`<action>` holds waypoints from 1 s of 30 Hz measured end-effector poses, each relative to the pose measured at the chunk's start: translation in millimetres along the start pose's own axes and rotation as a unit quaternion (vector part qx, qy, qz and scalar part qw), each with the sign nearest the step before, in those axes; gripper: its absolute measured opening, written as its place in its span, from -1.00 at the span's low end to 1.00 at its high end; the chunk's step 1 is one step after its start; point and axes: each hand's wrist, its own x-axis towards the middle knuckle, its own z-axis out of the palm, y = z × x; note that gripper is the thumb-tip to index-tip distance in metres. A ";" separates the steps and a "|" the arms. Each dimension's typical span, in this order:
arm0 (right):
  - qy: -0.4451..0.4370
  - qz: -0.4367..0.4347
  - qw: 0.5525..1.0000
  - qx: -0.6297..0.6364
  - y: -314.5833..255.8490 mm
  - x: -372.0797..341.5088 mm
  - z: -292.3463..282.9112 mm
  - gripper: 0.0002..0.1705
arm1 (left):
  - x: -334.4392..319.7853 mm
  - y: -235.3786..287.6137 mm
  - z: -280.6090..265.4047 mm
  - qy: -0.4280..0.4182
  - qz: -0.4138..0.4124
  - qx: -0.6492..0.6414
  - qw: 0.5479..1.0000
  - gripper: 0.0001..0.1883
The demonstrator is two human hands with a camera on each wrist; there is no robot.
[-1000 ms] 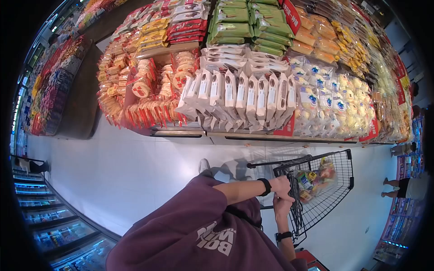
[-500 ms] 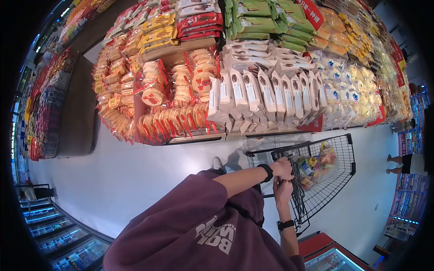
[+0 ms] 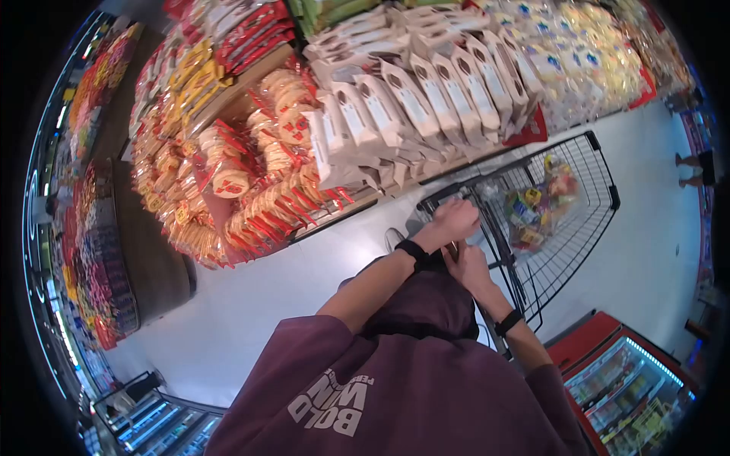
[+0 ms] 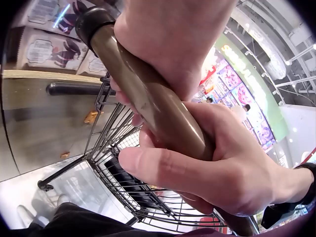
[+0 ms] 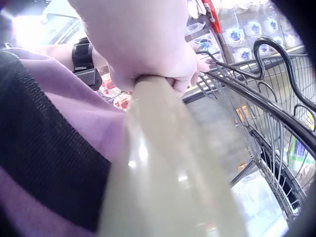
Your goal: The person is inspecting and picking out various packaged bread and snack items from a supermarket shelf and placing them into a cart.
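Note:
Both hands grip the brown handle (image 4: 148, 98) of a black wire shopping cart (image 3: 614, 197). In the head view my left hand (image 3: 456, 220) is on the bar farther from my body, and my right hand (image 3: 469, 267) holds it just below. The left wrist view shows my left hand (image 4: 170, 44) wrapped over the bar, with my right hand (image 4: 217, 163) curled round it close by. Seen from the right wrist, my right hand (image 5: 153, 49) closes round the handle. Inside the cart lies a clear bag of colourful packets (image 3: 528, 213).
A long display of white snack packs (image 3: 418, 99), round wrapped crackers (image 3: 266, 205) and clear-bagged items (image 3: 578, 64) runs beside the cart. A red-framed freezer (image 3: 585, 338) stands at lower right. Another shelf (image 3: 144, 251) is at left; a person's legs (image 3: 690, 171) show at far right.
The head view has turned: the display tilts and sits higher, and more of the red freezer shows at lower right. Cart and hands appear higher in the picture, with both hands still on the handle.

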 end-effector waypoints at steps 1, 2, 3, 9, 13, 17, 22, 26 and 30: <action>-0.045 0.012 0.999 -0.020 -3.4 0.9 -4.4 -0.61 | -1.8 -2.8 1.2 -0.003 -0.003 0.011 1.000 -0.58; -0.057 0.015 0.998 -0.008 -8.3 2.3 -9.1 -0.59 | -2.9 -1.9 -5.2 -0.023 -0.017 0.018 0.999 -0.57; -0.072 0.008 0.997 -0.016 -12.5 4.7 -14.2 -0.59 | -4.4 -0.4 -11.6 -0.043 -0.032 0.030 0.998 -0.56; -0.123 -0.163 0.979 0.007 8.8 13.8 -42.7 -0.51 | -12.3 0.8 -27.2 -0.053 -0.021 0.059 0.997 -0.59; 0.085 -0.212 0.969 0.090 62.8 18.7 -97.2 -0.73 | -11.1 13.6 -34.1 -0.055 -0.070 0.051 0.995 -0.65; 0.324 0.136 0.933 0.076 186.1 31.1 -116.3 -0.72 | -21.2 11.5 -33.6 0.069 -0.031 0.054 0.996 -0.83; 0.468 0.452 0.699 0.298 426.5 33.8 -71.6 -0.61 | -26.2 3.6 -28.6 0.108 -0.031 0.053 0.992 -0.84; 0.439 0.483 0.743 0.146 530.3 37.6 -64.7 -0.45 | -22.0 8.1 -31.6 0.112 -0.030 0.039 0.992 -0.88; 0.357 0.462 0.708 0.398 588.7 69.3 -67.5 -0.43 | -23.1 7.2 -34.5 0.110 -0.053 0.055 0.991 -0.87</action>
